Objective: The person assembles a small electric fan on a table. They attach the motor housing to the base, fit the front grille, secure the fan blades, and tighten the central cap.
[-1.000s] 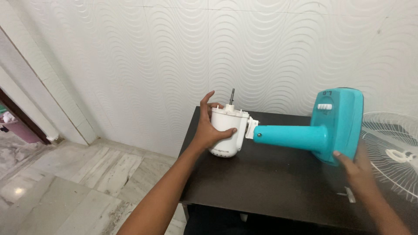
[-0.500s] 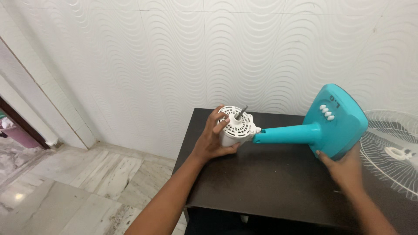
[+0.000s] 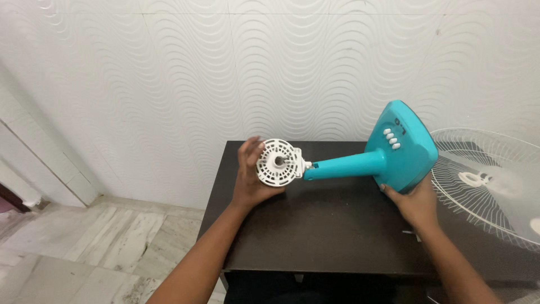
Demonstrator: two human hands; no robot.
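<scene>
place: home room | evidence: white wave-patterned wall tiles (image 3: pixel 169 67) across the top; marble floor (image 3: pixel 84 247) lower left; dark wooden table (image 3: pixel 326 225) centre; fan grille (image 3: pixel 495 186) right edge

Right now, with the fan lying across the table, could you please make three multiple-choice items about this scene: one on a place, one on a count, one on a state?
1. Where is the white wire fan guard?
A. On the right end of the table
B. On the floor at the left
C. Fixed over the motor

2. How many white buttons show on the teal base?
A. One
B. Four
C. Seven

3. How is the white motor turned?
A. Shaft end toward the camera
B. Shaft end flat on the table
C. Hidden under the base

Answers:
1. A: the guard lies flat to the right of the base, on the dark table.
2. B: four small buttons sit in a row.
3. A: the vented round face and shaft look at the camera, with the left hand behind the motor and the right hand under the base.
</scene>
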